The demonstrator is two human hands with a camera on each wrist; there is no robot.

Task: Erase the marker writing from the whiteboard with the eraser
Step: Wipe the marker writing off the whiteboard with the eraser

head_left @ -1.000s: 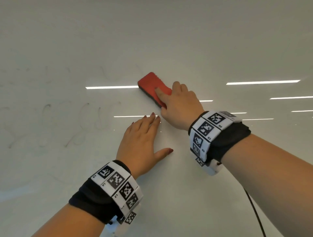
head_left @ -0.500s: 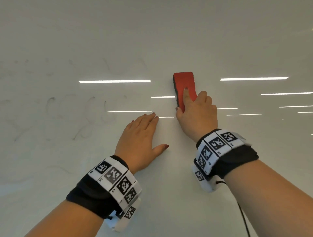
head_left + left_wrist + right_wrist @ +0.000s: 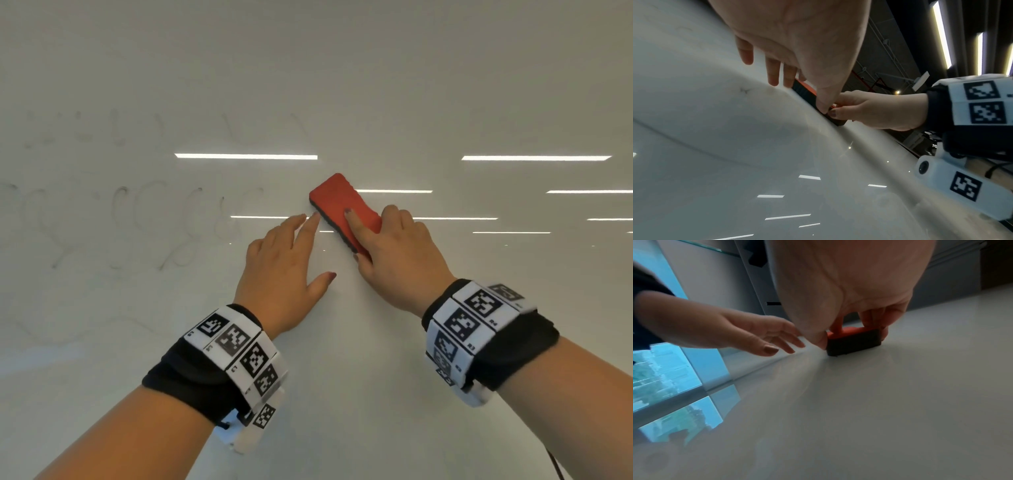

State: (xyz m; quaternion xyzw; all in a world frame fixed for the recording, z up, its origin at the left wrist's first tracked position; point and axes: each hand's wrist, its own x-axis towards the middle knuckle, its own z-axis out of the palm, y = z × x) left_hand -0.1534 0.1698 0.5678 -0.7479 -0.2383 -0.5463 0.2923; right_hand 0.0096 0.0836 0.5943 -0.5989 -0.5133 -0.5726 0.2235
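Note:
A red eraser [image 3: 337, 200] with a black felt base lies on the whiteboard [image 3: 342, 85], tilted up to the left. My right hand [image 3: 390, 253] grips its near end, thumb on one side, fingers on the other, index finger along the top. The right wrist view shows the eraser [image 3: 854, 340] felt-down on the board under that hand. My left hand [image 3: 281, 270] rests flat on the board just left of the eraser, fingers straight, fingertips almost at its edge. Faint smeared marker writing [image 3: 144, 226] remains on the board's left part.
Ceiling light strips reflect on the glossy board [image 3: 246, 156]. In the right wrist view, the board's edge and a window [image 3: 663, 369] lie beyond the left hand. A black cable [image 3: 556, 466] hangs by my right forearm.
The right hand has swung the eraser from the left to upright on the right, then back left with its far end tilted left. The left hand has stayed flat on the board.

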